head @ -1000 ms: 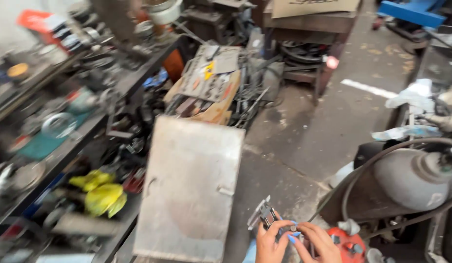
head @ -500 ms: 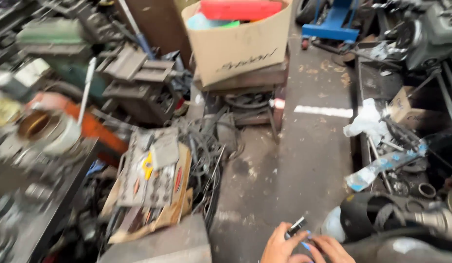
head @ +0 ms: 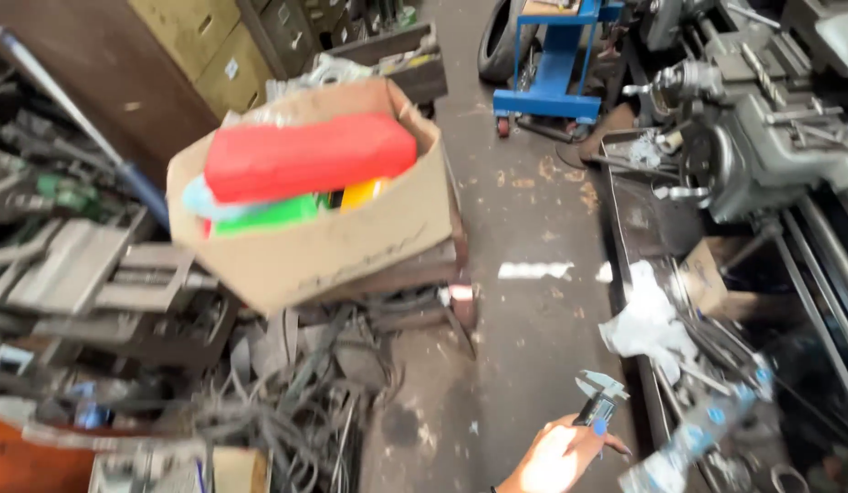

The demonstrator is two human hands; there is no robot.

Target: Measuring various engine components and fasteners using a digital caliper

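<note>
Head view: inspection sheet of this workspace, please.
Surface: stained concrete floor, white patch on it.
Job's things: caliper, jaws up, blue part at thumb.
Clutter: cardboard box with red, green, yellow items; metal scrap left; white rags.
Grippers: one hand grips the caliper, side unclear; no other hand in view.
Cables: tangled cables under the box.
Surroundings: lathe right; blue cart; metal cabinets.

The picture's bottom edge cuts off the hand at the wrist; which hand it is cannot be told. Its caliper is blurred, its scale unreadable.
</note>
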